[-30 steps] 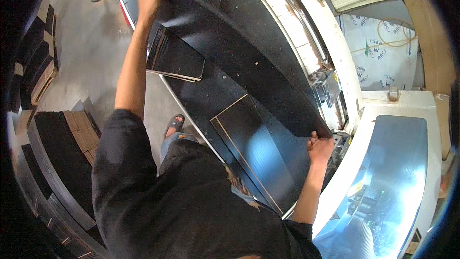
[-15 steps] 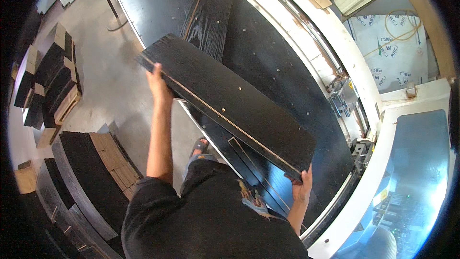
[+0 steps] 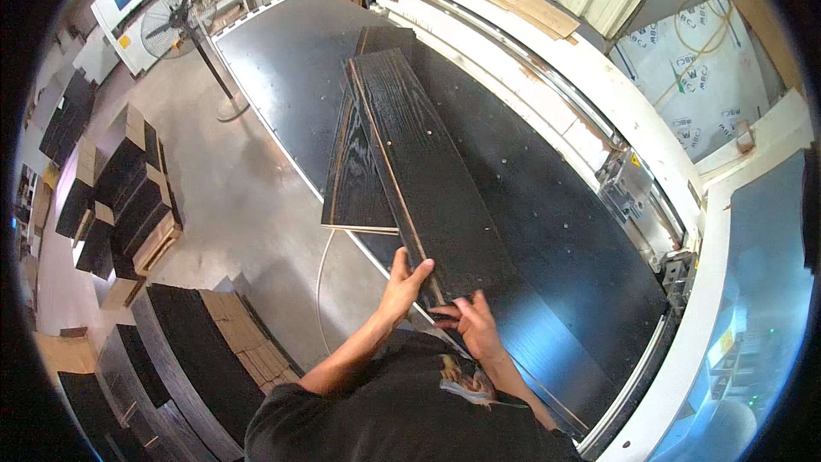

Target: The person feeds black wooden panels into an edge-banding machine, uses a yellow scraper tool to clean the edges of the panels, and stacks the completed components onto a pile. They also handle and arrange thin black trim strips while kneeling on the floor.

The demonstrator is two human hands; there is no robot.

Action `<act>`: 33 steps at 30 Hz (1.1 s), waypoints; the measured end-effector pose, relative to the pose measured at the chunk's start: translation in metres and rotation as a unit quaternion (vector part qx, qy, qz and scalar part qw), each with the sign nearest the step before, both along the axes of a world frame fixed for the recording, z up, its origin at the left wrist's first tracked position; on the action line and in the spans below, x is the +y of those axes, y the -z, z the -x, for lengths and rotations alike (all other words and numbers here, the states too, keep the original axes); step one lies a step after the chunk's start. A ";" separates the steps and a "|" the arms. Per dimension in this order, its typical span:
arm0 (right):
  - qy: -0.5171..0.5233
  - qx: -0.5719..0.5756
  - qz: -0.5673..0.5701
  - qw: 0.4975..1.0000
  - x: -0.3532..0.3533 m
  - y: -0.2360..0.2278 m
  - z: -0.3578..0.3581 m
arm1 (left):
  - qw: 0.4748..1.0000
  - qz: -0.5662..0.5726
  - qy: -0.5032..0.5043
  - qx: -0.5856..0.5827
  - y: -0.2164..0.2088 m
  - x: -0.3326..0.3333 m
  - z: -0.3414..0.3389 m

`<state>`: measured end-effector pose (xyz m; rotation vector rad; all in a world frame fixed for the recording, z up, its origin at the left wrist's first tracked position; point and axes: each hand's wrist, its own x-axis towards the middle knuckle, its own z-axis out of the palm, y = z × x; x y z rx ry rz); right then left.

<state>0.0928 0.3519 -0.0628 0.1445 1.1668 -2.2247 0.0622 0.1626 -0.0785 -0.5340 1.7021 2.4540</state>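
A long black wood-grain board (image 3: pixel 428 150) lies slantwise, its far end on top of another black board (image 3: pixel 363 171) on the dark machine table. My left hand (image 3: pixel 402 291) is closed on its left edge near the near end, thumb on top. At the near corner, my right hand (image 3: pixel 477 329) has its fingers spread apart, close to or touching the board's end. A third black board (image 3: pixel 534 334) with a pale edge line lies beneath, towards the table's near side.
A white machine frame (image 3: pixel 599 68) with a metal fitting (image 3: pixel 629 192) runs along the right. A blue-tinted window panel (image 3: pixel 753 291) stands at lower right. Stacks of black boards (image 3: pixel 214 359) are on the floor at left. A fan (image 3: pixel 180 21) stands beyond the table's left edge.
The board has swung round to point away from me and now rests over the other board. My left hand slid to its near end; my right hand has loosened its grip.
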 end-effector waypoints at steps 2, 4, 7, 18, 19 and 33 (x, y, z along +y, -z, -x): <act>-0.104 0.067 -0.060 0.991 -0.012 0.003 0.000 | 0.997 -0.009 -0.074 0.012 -0.031 -0.019 -0.014; -0.223 0.119 -0.097 0.963 -0.022 -0.001 0.004 | 0.985 0.078 -0.103 0.113 -0.023 -0.049 -0.015; -0.322 0.266 -0.180 0.890 -0.029 -0.003 0.003 | 0.984 0.106 -0.123 0.080 -0.017 -0.097 -0.010; -0.239 0.294 -0.306 0.873 -0.014 -0.010 -0.004 | 0.811 0.582 -0.037 0.047 -0.013 -0.239 0.093; -0.242 0.283 -0.318 0.872 -0.012 -0.010 -0.004 | 0.805 0.592 -0.040 0.017 0.001 -0.242 0.096; -0.191 0.247 -0.397 0.863 0.014 -0.013 -0.016 | 0.800 0.593 -0.089 0.016 0.015 -0.183 0.087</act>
